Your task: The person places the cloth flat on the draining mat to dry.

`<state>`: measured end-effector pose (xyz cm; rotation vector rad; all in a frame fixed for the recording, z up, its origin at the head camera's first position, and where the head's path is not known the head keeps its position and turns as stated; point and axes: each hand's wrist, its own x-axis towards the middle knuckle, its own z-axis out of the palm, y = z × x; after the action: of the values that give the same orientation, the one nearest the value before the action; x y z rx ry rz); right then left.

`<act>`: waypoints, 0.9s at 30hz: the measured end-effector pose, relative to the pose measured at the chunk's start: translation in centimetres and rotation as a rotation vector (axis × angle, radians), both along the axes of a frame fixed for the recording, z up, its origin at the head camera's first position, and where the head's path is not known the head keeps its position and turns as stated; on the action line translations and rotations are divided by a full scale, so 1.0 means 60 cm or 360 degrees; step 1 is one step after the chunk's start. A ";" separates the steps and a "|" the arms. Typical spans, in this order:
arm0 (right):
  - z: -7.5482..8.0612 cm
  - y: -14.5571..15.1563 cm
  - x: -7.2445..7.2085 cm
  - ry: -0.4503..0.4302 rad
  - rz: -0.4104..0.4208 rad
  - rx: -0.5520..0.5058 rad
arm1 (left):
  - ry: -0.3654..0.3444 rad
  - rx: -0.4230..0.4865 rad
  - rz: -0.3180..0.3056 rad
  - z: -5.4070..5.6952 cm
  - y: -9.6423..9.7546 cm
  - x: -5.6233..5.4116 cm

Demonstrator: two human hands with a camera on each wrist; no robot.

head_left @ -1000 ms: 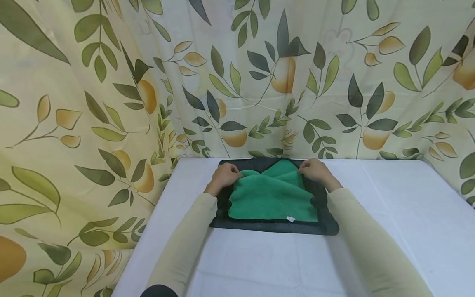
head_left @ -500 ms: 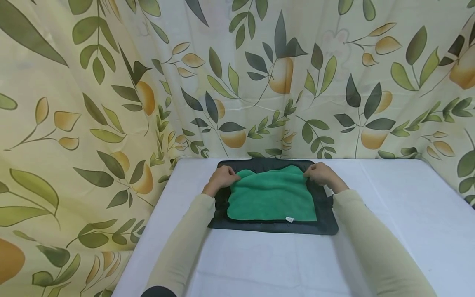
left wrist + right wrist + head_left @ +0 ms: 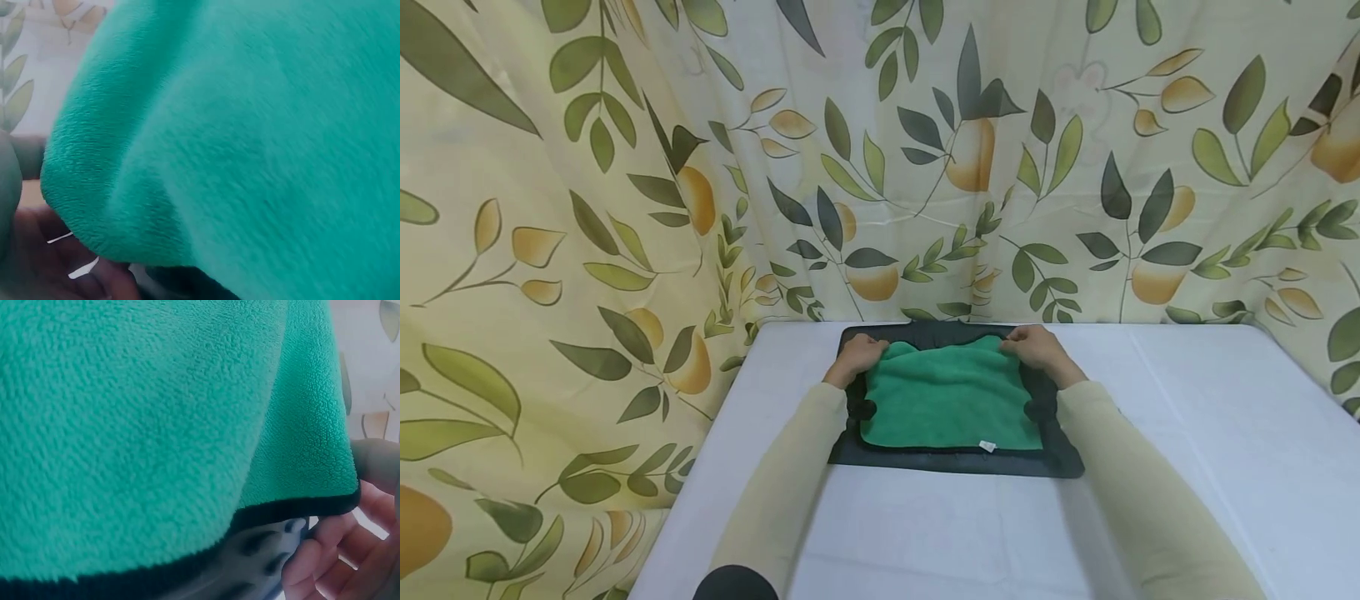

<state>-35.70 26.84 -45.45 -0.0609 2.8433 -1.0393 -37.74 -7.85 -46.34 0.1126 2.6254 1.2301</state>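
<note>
A green plush towel point(image 3: 951, 396) with dark edging and a small white label point(image 3: 987, 447) lies over a black rectangular mat point(image 3: 917, 460). My left hand point(image 3: 859, 357) pinches its far left corner, and my right hand point(image 3: 1036, 347) pinches the far right one. Between the hands the far edge is lifted and sags a little in folds. In the right wrist view, thumb and fingers of the right hand point(image 3: 350, 550) hold the dark-edged corner, with knobbly dark shapes below. The left wrist view is mostly filled by towel point(image 3: 237, 137); the left hand point(image 3: 50, 256) is at its edge.
A white-covered table point(image 3: 925, 533) carries the mat near its far edge. Behind and to the left hangs a curtain point(image 3: 647, 467) printed with leaves and fruit, close against the table's edge.
The towel's far edge, more crossed and folded a second ago, is now spread more evenly between the hands. The right hand moved right and nearer, then back left; both hands keep their corners.
</note>
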 end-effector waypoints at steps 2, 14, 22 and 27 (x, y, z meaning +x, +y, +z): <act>0.000 0.001 0.002 0.0026 -0.0029 0.0007 | 0.0031 0.0074 0.0010 0.002 0.001 -0.002; 0.019 0.026 0.010 0.0149 -0.0138 -0.0155 | 0.0284 0.0056 0.0103 0.033 -0.019 -0.002; 0.023 0.030 0.014 0.0174 -0.0181 -0.0202 | 0.0417 0.0128 0.0232 0.032 -0.027 -0.007; 0.020 0.025 0.011 0.0214 -0.0183 -0.0210 | 0.0433 0.0115 0.0269 0.020 -0.026 -0.010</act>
<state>-35.01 28.37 -44.25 0.0231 2.9231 -1.2926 -38.35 -9.40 -45.11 0.0763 2.8719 1.4592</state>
